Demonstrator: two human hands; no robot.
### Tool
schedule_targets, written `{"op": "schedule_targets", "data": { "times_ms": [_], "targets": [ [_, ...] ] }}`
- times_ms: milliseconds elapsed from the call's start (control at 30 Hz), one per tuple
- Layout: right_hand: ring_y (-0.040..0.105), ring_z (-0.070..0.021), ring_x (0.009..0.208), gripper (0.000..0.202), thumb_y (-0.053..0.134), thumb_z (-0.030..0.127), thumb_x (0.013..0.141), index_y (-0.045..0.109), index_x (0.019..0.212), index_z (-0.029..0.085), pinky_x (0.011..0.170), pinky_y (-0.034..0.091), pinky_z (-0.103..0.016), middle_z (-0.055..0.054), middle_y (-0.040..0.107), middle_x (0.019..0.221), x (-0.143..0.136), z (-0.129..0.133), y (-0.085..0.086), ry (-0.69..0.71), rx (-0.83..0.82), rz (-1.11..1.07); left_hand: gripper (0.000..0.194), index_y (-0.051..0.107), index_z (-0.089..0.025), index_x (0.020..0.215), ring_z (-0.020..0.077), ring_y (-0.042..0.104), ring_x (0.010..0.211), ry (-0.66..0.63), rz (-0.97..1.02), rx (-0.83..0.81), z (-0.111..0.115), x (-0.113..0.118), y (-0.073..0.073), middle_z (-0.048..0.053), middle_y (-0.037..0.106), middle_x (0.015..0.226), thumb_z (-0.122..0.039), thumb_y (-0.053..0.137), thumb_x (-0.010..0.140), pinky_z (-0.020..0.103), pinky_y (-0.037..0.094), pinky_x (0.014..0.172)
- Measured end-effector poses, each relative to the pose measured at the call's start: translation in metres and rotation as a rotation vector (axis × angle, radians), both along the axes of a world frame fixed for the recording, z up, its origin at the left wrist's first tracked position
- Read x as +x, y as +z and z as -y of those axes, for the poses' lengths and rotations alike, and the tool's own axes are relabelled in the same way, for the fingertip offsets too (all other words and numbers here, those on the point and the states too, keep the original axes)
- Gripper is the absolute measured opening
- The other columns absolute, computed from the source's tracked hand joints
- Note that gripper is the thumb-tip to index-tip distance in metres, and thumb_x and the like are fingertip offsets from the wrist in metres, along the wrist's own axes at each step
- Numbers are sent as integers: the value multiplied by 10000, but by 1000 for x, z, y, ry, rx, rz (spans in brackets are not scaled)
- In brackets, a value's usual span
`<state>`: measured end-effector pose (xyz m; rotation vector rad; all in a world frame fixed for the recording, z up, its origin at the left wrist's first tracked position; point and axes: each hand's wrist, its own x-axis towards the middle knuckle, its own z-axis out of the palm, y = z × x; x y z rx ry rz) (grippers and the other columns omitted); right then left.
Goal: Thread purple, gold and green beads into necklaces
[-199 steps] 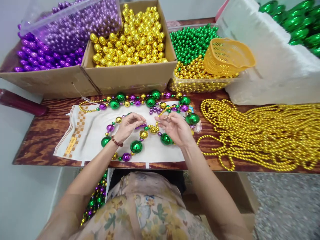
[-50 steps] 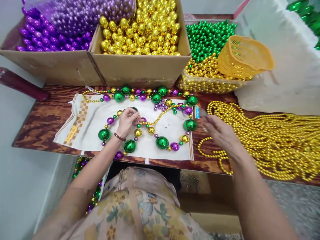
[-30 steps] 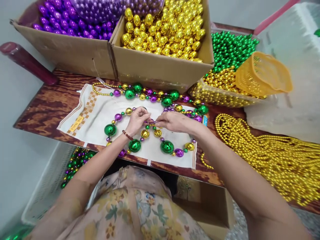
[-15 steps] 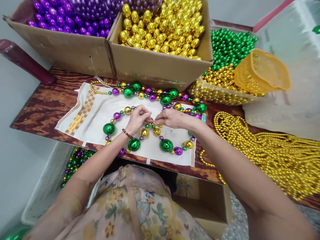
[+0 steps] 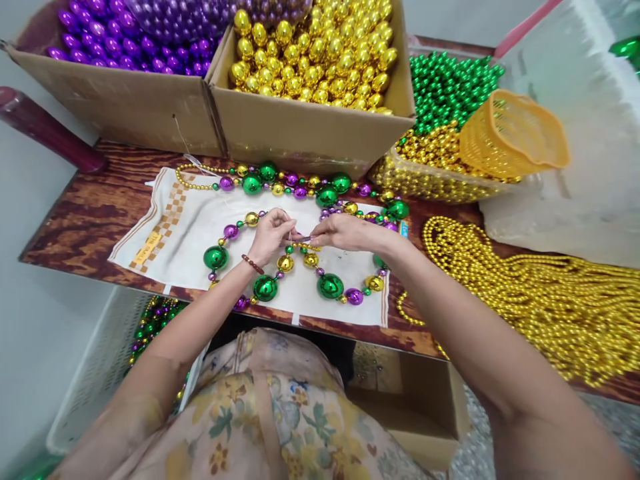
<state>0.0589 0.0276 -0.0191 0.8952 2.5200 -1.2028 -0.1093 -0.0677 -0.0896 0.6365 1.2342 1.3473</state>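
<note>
My left hand (image 5: 273,235) is closed in a pinch on a thin pale string (image 5: 290,237). Close by on the right, my right hand (image 5: 346,233) has its fingertips pressed together, pointing at the left one. A small dark sliver shows between the fingertips, too small to name. Just under both hands lies a bead necklace (image 5: 330,286) of green, gold and purple balls, spread on a white cloth (image 5: 185,230). Part of the necklace is hidden by my hands and forearms. Behind it rests another bead strand (image 5: 251,185) in the same colours.
Cardboard boxes of purple beads (image 5: 125,40) and gold beads (image 5: 315,60) stand at the back. A bin of green and gold beads (image 5: 450,93) holds a yellow basket (image 5: 515,133). Gold bead strands (image 5: 530,307) cover the right side. An open carton (image 5: 410,400) sits below the table edge.
Both hands stay close together over the necklace, with the fingertips shifted slightly and the dark sliver now showing between them. The whole view has moved a little.
</note>
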Motion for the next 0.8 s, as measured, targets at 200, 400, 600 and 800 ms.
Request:
{"op": "schedule_targets", "data": {
  "times_ms": [200, 400, 600, 800],
  "targets": [
    [524, -160, 576, 204, 687, 350, 840, 783, 724, 212, 604, 349, -288, -7, 635, 593, -1, 3, -2, 12, 33, -1, 426, 469, -203, 812, 147, 679, 547, -13, -10, -4, 0, 2, 4, -44, 625, 627, -404, 818, 675, 193, 480, 456],
    [596, -168, 695, 236, 640, 321, 884, 809, 996, 199, 635, 375, -265, -26, 720, 758, -12, 6, 3, 42, 52, 126, 393, 475, -195, 812, 130, 671, 533, 0, -36, -4, 1, 1, 7, -52, 626, 627, -384, 794, 681, 182, 480, 460],
    [573, -162, 700, 271, 628, 343, 883, 808, 991, 171, 629, 374, -257, -27, 700, 753, -13, 6, 3, 42, 42, 112, 347, 471, -190, 807, 126, 679, 547, 3, -47, -11, 2, 0, 9, -54, 626, 631, -353, 762, 710, 178, 490, 473],
    [542, -149, 668, 239, 638, 334, 857, 806, 913, 175, 609, 352, -257, -10, 653, 681, -16, 7, -4, 16, 27, 59, 358, 465, -190, 811, 145, 684, 539, 7, -25, -27, 0, 1, 10, -58, 619, 623, -340, 773, 707, 211, 525, 478]
  ]
}}
